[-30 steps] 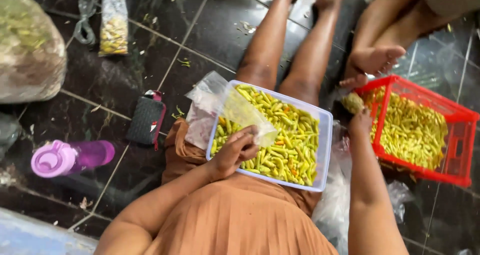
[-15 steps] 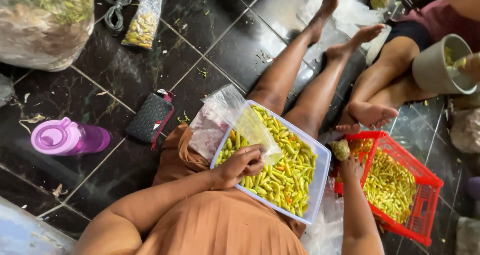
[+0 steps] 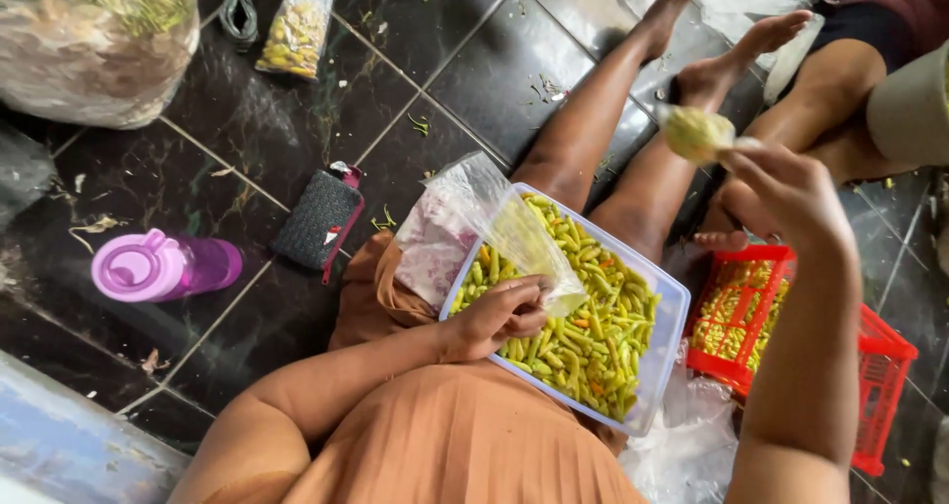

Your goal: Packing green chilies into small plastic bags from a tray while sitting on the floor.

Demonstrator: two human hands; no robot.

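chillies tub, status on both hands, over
Left hand holding clear bag open over tub. Right hand raised with scoop of chillies. Nothing between.

The floor (image 3: 474,79) was of large dark glossy tiles with pale grout lines, veined like marble and strewn with small green and brown scraps. Soft daylight gleamed on it towards the upper edge.

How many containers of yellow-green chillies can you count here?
3: a clear tub on the lap, a red crate at right, a small bag on the floor, top; others may lie out of view.
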